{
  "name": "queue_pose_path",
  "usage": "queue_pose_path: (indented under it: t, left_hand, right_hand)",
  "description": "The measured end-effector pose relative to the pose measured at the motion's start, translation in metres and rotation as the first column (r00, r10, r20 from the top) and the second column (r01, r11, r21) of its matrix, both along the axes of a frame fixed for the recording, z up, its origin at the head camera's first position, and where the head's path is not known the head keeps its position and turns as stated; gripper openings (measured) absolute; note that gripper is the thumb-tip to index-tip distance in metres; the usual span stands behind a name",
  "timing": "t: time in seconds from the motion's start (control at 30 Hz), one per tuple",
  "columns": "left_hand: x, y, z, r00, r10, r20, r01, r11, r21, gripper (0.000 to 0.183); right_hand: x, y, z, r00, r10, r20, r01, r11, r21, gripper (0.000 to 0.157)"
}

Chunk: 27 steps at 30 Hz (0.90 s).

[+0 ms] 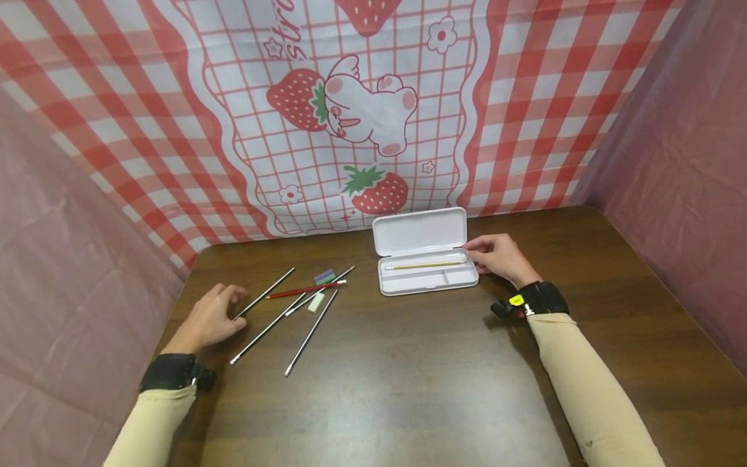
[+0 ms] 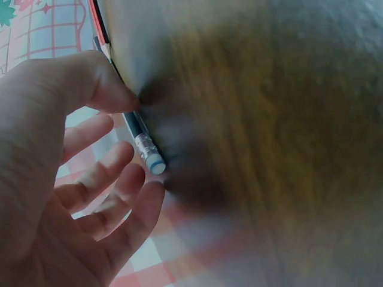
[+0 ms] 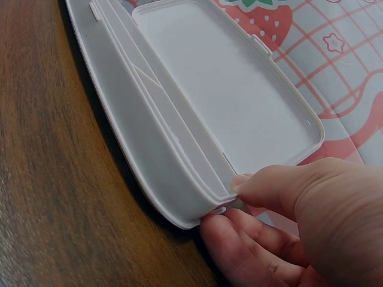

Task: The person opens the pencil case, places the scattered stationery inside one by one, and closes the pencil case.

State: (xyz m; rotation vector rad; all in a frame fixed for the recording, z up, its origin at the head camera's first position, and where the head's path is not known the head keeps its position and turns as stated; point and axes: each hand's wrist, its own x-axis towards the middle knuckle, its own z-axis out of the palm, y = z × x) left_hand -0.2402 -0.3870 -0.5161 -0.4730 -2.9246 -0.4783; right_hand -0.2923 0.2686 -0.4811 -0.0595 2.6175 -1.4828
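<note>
My left hand (image 1: 213, 314) is low over the table's left side, fingers loosely bent around the end of a dark pencil (image 1: 265, 293). In the left wrist view the pencil's white eraser tip (image 2: 156, 164) shows between thumb and fingers, with the thumb overlapping the shaft. My right hand (image 1: 500, 257) holds the right end of an open white pencil case (image 1: 403, 285), thumb at the rim and fingers against the outside. A yellow pencil (image 1: 426, 265) lies in the case's back compartment.
Between left hand and case lie a red pencil (image 1: 303, 290), several dark pencils (image 1: 310, 334), a pale green eraser (image 1: 316, 303) and a purple-and-green block (image 1: 324, 277). The case's raised lid (image 1: 420, 232) stands near the strawberry-print cloth (image 1: 327, 194) at the table's back edge.
</note>
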Motion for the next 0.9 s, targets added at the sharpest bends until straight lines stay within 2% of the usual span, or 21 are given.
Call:
queue_pose_path:
  t: [0.1, 0.2, 0.37, 0.63, 0.9]
  left_hand:
    - [-0.013, -0.012, -0.019, 1.000, 0.005, 0.017, -0.004, 0.999, -0.033, 0.049]
    - [-0.019, -0.018, -0.025, 0.999, -0.006, 0.039, 0.008, 0.999, -0.053, 0.036]
    - [-0.020, -0.018, -0.023, 0.998, 0.012, 0.063, -0.008, 0.997, -0.072, 0.023]
    - [-0.021, -0.015, -0.020, 0.993, 0.037, 0.113, -0.028, 0.997, -0.076, 0.022]
    - [-0.021, -0.016, -0.018, 0.989, 0.027, 0.144, -0.016, 0.997, -0.076, 0.024]
  right_hand:
    - [0.000, 0.000, 0.000, 1.000, -0.004, 0.005, 0.004, 1.000, 0.004, 0.036]
    - [0.000, 0.000, 0.000, 1.000, -0.001, 0.012, 0.001, 1.000, 0.013, 0.037]
    - [0.000, 0.000, 0.000, 1.000, 0.002, 0.020, -0.002, 1.000, 0.018, 0.037]
    - [-0.001, 0.001, 0.000, 1.000, 0.002, 0.019, -0.003, 1.000, 0.019, 0.038]
    - [-0.001, 0.001, 0.000, 1.000, -0.001, 0.030, 0.001, 1.000, 0.022, 0.038]
